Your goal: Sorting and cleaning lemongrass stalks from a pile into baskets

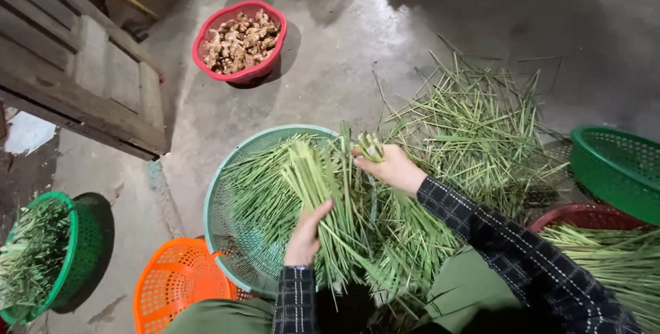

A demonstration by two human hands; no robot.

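1. Our left hand [306,231] grips green stalk bundle [323,182] over pale-green basket [227,189], centre.
2. Right hand [388,167] clamps few stalk ends [370,147], just right.
3. Ginger basin [239,41] far left on floor.

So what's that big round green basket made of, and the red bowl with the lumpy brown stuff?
The green basket looks like moulded plastic: pale matte green, with a fine mesh of small holes and a smooth rim. The left hand and right hand hold green stalks over it. The red bowl also seems plastic: solid, bright, slightly shiny. The brown lumps look like knobbly roots, maybe ginger.
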